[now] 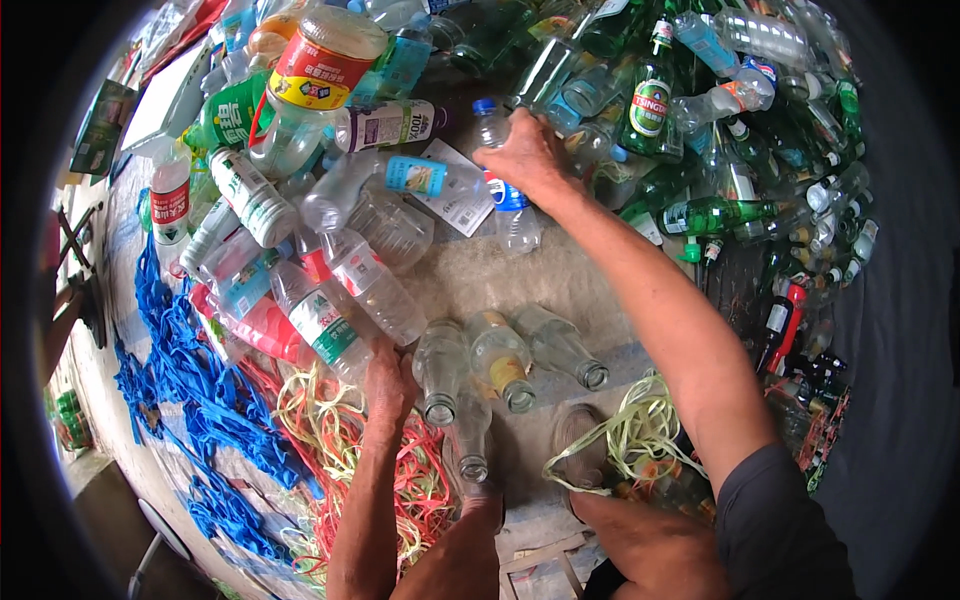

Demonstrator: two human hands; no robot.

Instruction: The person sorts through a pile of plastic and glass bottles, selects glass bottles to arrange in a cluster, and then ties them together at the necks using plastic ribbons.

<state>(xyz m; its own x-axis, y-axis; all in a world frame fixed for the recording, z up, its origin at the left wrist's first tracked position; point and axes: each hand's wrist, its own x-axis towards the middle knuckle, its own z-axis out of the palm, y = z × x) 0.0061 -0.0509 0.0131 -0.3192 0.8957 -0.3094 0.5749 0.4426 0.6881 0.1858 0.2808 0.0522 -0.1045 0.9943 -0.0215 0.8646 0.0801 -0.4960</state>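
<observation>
Right hand (532, 160) wraps the blue-capped plastic bottle (510, 198), left hand (391, 380) — can't tell its grip — and one careless sweep there could knock the neighbouring clear glass bottles (437, 365)!

Stained grey-brown floor (585, 275), brighter toward left

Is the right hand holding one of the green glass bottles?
No, the right hand is around a clear plastic bottle with a blue cap and a blue label.

Tangled blue strips (225, 425) lie left of red and pale-yellow strands (425, 485), dark sheeting (895, 350) at far right.
</observation>
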